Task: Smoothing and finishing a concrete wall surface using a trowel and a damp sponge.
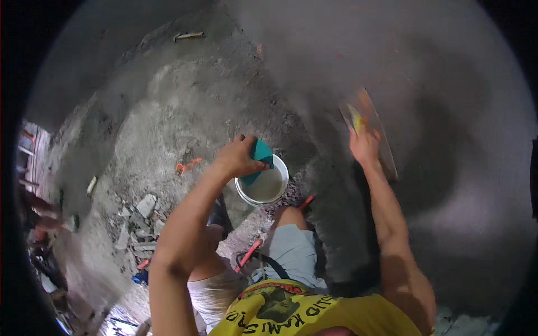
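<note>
My left hand (240,158) grips a teal plastic piece (259,152), perhaps a dipper or scoop, at the rim of a white bucket (286,182). Cloudy greyish liquid shows inside the bucket, which stands just ahead of my knees. Out to the right, my right hand (365,147) is closed around the yellow handle of a plastering float (386,150). The float's long, thin board lies close against the smooth grey plastered wall (443,61); whether it touches cannot be told. Motion blurs the front of the float.
Broken rubble (144,208) is heaped left of my legs. An orange tool (189,166) lies beyond it, and a hammer-like tool (189,36) lies farther off. At the far left edge stands another person's leg (47,213). Red-orange bars (250,253) are near my knees.
</note>
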A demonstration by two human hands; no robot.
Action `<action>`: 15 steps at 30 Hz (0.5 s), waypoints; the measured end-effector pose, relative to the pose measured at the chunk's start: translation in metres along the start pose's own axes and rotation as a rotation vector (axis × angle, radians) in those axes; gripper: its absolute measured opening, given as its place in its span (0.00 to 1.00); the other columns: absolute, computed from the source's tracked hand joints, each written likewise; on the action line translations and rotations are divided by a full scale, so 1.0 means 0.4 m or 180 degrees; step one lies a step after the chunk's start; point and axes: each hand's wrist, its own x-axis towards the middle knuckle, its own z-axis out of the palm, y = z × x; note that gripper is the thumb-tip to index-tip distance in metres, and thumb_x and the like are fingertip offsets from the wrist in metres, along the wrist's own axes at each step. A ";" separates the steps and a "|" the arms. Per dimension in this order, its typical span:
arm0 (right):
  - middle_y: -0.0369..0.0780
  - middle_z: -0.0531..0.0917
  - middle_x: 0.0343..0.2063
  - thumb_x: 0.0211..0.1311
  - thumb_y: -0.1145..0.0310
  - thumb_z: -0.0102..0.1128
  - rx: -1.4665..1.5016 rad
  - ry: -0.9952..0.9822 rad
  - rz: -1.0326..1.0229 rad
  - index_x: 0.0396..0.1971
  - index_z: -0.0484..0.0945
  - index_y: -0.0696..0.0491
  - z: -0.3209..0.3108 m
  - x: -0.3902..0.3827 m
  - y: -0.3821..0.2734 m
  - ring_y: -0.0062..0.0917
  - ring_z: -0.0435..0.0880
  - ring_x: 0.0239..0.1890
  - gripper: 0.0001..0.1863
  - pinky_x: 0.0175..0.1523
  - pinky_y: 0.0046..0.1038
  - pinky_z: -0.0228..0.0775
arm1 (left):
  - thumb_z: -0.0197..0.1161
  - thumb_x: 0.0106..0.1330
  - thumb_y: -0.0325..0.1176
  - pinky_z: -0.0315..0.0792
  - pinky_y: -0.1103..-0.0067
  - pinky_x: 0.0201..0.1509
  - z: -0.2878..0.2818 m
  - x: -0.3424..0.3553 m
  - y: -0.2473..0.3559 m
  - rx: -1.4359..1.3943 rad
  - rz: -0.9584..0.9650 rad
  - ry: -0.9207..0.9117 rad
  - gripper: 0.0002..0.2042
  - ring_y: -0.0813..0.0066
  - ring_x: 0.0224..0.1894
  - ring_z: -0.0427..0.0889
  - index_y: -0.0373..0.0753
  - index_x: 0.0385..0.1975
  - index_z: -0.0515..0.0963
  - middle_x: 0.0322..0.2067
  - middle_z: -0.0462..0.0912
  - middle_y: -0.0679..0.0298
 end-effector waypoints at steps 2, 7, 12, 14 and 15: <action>0.49 0.83 0.43 0.66 0.62 0.55 -0.0184 0.0486 -0.0095 0.61 0.67 0.57 -0.118 -0.024 0.092 0.43 0.85 0.42 0.26 0.52 0.41 0.72 | 0.76 0.45 0.49 0.72 0.66 0.58 -0.035 -0.009 0.015 0.0161 -0.0008 0.0012 0.42 0.50 0.56 0.75 0.39 0.61 0.68 0.54 0.72 0.48; 0.51 0.82 0.36 0.71 0.60 0.49 0.1390 0.1159 0.0103 0.53 0.69 0.60 -0.465 0.385 0.068 0.47 0.83 0.36 0.20 0.35 0.36 0.75 | 0.75 0.43 0.53 0.69 0.64 0.61 -0.016 0.006 0.026 0.0306 0.0139 -0.0206 0.43 0.49 0.58 0.73 0.43 0.62 0.69 0.57 0.71 0.50; 0.53 0.81 0.43 0.67 0.57 0.53 -0.0210 0.0936 -0.0235 0.62 0.61 0.59 -0.188 0.247 -0.043 0.48 0.83 0.41 0.29 0.56 0.53 0.64 | 0.76 0.43 0.53 0.70 0.65 0.61 0.028 0.061 0.026 0.0147 0.0181 -0.0430 0.45 0.50 0.59 0.73 0.40 0.63 0.67 0.56 0.71 0.48; 0.51 0.80 0.49 0.67 0.62 0.53 0.0200 0.0244 0.0354 0.61 0.64 0.54 -0.211 0.060 0.008 0.46 0.81 0.47 0.25 0.52 0.42 0.72 | 0.76 0.43 0.54 0.70 0.66 0.61 0.010 0.031 0.024 0.0131 -0.0029 -0.0421 0.45 0.51 0.59 0.73 0.40 0.63 0.67 0.56 0.72 0.48; 0.50 0.78 0.52 0.69 0.61 0.51 0.0314 0.0994 -0.0160 0.61 0.65 0.55 -0.274 0.043 0.076 0.42 0.80 0.51 0.25 0.51 0.41 0.71 | 0.76 0.42 0.53 0.70 0.66 0.61 0.000 0.031 0.044 0.0154 0.0083 -0.0336 0.45 0.51 0.59 0.74 0.39 0.63 0.68 0.55 0.73 0.47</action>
